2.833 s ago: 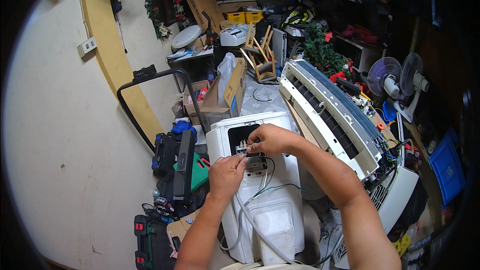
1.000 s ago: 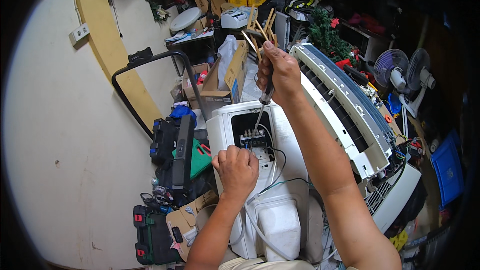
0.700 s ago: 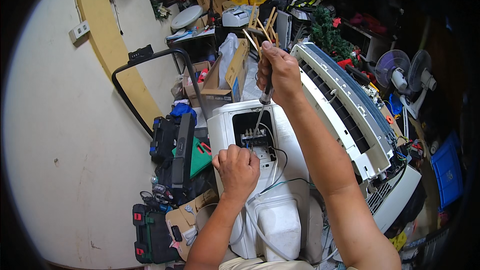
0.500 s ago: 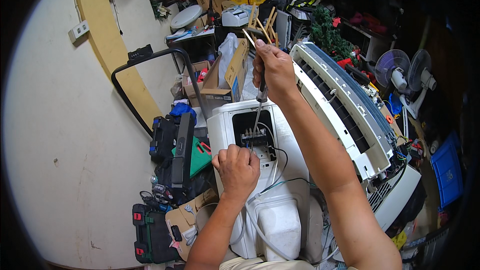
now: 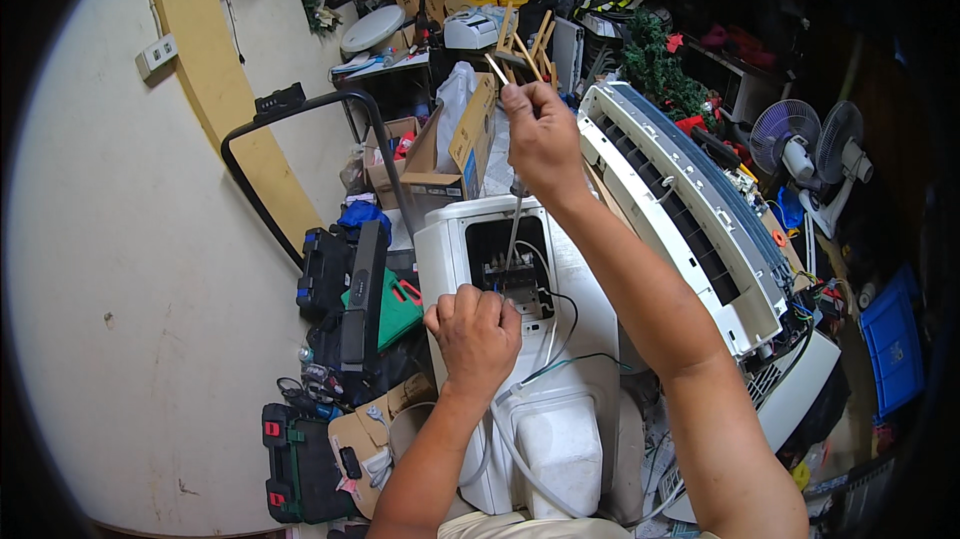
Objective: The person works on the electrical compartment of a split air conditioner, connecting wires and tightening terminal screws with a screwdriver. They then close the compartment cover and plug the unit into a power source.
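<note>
My right hand [image 5: 545, 139] is wrapped round the handle of a screwdriver [image 5: 514, 229], whose shaft slants down into a rectangular opening in a white appliance housing [image 5: 585, 279]. Its tip is at or close to the dark terminal block [image 5: 508, 272] inside; exact contact is too small to tell. Just below, at the opening's lower left edge, my left hand [image 5: 472, 339] is closed with curled fingers. Whatever it pinches is hidden, though thin blue wires show beside its fingertips. A black cable [image 5: 574, 314] loops out of the opening on the right.
An opened air-conditioner indoor unit [image 5: 690, 229] leans close on the right. A black trolley handle [image 5: 240, 129], a green case [image 5: 385, 309] and a black toolbox [image 5: 300, 469] stand at left. Beyond the housing sits an open cardboard box [image 5: 470, 139]. A grey cable [image 5: 525, 469] hangs in front.
My right hand has turned round the screwdriver handle and sits slightly lower, now covering more of it. My left hand has stayed almost in place.
</note>
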Tool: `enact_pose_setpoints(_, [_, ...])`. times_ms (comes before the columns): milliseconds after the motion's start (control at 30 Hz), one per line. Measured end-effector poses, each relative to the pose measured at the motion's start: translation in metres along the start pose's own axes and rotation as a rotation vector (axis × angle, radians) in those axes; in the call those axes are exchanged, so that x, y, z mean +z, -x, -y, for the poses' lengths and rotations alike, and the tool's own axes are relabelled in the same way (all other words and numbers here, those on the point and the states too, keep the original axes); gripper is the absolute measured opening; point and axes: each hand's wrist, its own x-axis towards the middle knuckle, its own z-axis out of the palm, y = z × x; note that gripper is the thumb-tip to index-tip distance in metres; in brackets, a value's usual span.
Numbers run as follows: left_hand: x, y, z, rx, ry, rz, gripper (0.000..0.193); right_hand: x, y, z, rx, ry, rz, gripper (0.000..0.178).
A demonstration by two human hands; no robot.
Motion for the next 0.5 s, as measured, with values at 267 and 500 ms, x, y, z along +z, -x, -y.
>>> enact_pose_setpoints(267, [0.004,-0.001,0.001,0.028,0.001,-0.06,0.013,0.0,0.001,-0.005,-0.142,0.162,0.113,0.031])
enact_pose_setpoints(500, [0.002,0.001,0.002,0.005,0.01,-0.016,0.012,-0.033,-0.016,0.038,-0.365,0.764,0.53,0.035])
